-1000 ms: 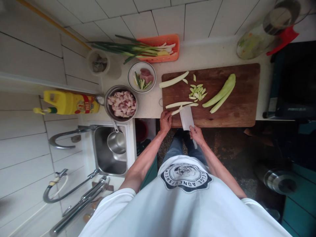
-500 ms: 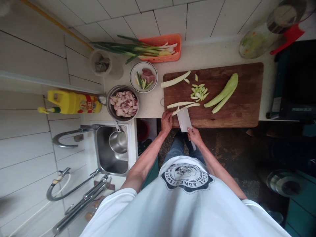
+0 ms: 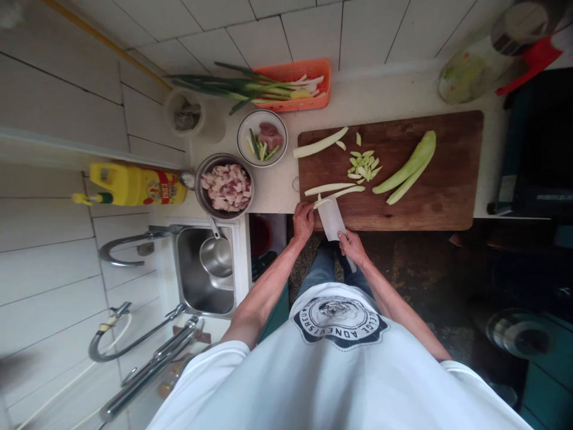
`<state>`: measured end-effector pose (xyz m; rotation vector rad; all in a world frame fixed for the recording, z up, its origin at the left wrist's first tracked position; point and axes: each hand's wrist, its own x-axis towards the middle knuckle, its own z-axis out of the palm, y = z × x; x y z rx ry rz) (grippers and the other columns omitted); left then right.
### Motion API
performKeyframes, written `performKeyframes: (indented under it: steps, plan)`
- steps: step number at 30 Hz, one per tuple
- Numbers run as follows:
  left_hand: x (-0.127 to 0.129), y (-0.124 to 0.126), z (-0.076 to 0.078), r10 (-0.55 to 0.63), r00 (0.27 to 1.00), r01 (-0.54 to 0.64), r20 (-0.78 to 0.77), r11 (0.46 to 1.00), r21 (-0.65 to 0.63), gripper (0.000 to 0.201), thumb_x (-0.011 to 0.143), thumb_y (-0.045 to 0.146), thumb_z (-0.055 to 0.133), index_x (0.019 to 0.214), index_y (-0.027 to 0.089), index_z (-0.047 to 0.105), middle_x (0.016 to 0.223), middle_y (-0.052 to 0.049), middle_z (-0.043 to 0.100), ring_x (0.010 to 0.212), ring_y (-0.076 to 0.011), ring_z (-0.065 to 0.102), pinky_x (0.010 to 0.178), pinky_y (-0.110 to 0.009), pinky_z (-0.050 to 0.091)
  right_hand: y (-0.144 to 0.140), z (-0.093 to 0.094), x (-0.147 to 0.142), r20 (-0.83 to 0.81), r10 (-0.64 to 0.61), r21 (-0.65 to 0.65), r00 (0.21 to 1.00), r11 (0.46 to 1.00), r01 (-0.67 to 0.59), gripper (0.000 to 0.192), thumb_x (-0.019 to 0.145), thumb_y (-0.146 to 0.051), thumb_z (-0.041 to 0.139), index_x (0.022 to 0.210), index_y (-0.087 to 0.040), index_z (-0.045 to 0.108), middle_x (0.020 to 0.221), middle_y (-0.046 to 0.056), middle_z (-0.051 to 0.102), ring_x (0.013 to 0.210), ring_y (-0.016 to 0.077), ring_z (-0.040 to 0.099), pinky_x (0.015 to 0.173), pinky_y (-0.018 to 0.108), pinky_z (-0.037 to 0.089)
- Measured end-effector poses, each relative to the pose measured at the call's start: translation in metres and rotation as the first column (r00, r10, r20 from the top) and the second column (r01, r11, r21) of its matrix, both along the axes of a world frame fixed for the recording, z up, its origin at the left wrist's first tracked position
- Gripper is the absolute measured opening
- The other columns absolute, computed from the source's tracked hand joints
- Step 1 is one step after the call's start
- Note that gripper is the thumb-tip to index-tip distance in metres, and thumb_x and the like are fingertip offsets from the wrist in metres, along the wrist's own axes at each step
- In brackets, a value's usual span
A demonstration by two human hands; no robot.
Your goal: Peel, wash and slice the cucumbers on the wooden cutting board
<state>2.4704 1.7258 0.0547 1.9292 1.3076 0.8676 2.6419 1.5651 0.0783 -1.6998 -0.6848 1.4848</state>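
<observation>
Shirt badge (image 3: 341, 319) lettered "ADNEVTSRED"; red-labelled yellow jug (image 3: 123, 186); cleaver (image 3: 332, 220) in right hand (image 3: 351, 247).

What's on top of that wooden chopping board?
On the chopping board lie pale strips, a small pile of cut pieces and two larger green lengths. The cleaver reaches over its near edge, covering wood there; the left hand hides the near left corner.

Left grip (image 3: 304, 221) at near left corner of chopping board (image 3: 441, 209), fingers (image 3: 308, 208) bent, pinched together; right grip (image 3: 351, 245) just off board's near edge, fingers curled tight; forearms (image 3: 280, 269) bare, slanting inward toward board; left reaches slightly farther forward
</observation>
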Motion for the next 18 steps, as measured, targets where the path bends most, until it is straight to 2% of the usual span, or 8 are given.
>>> performKeyframes:
  steps: [7, 14, 18]
  plan:
    - [0.0, -0.001, 0.004, 0.019, 1.0, -0.019, 0.002, 1.0, -0.016, 0.025, 0.11, 0.028, 0.055, 0.11, 0.022, 0.079, 0.11, -0.012, 0.071, 0.105, -0.0242, 0.07, 0.101, -0.044, 0.06, -0.001, -0.009, -0.007, 0.043, 0.025, 0.023, 0.999, 0.999, -0.026, 0.052, 0.1, -0.074, 0.052, 0.081, -0.026, 0.05, 0.056, -0.005, 0.052, 0.044, 0.0141, 0.05, 0.045, 0.026, 0.041]
    - [0.001, -0.003, 0.008, 0.054, 0.998, -0.054, -0.015, 0.998, -0.009, 0.026, 0.111, 0.032, 0.054, 0.109, 0.023, 0.079, 0.11, -0.011, 0.071, 0.104, -0.0227, 0.071, 0.099, -0.042, 0.06, 0.004, -0.002, -0.011, 0.077, 0.025, 0.001, 0.997, 1.0, -0.025, 0.053, 0.096, -0.077, 0.055, 0.08, -0.027, 0.052, 0.056, -0.003, 0.054, 0.045, 0.0155, 0.051, 0.046, 0.027, 0.04]
    - [-0.004, -0.007, 0.013, 0.129, 0.991, -0.129, -0.029, 0.992, 0.002, 0.021, 0.108, 0.029, 0.06, 0.113, 0.022, 0.078, 0.112, -0.012, 0.071, 0.106, -0.0244, 0.07, 0.1, -0.043, 0.059, 0.004, -0.001, -0.013, 0.081, 0.015, -0.004, 0.997, 1.0, -0.015, 0.055, 0.094, -0.08, 0.056, 0.082, -0.026, 0.054, 0.056, -0.001, 0.055, 0.047, 0.0165, 0.051, 0.046, 0.027, 0.041]
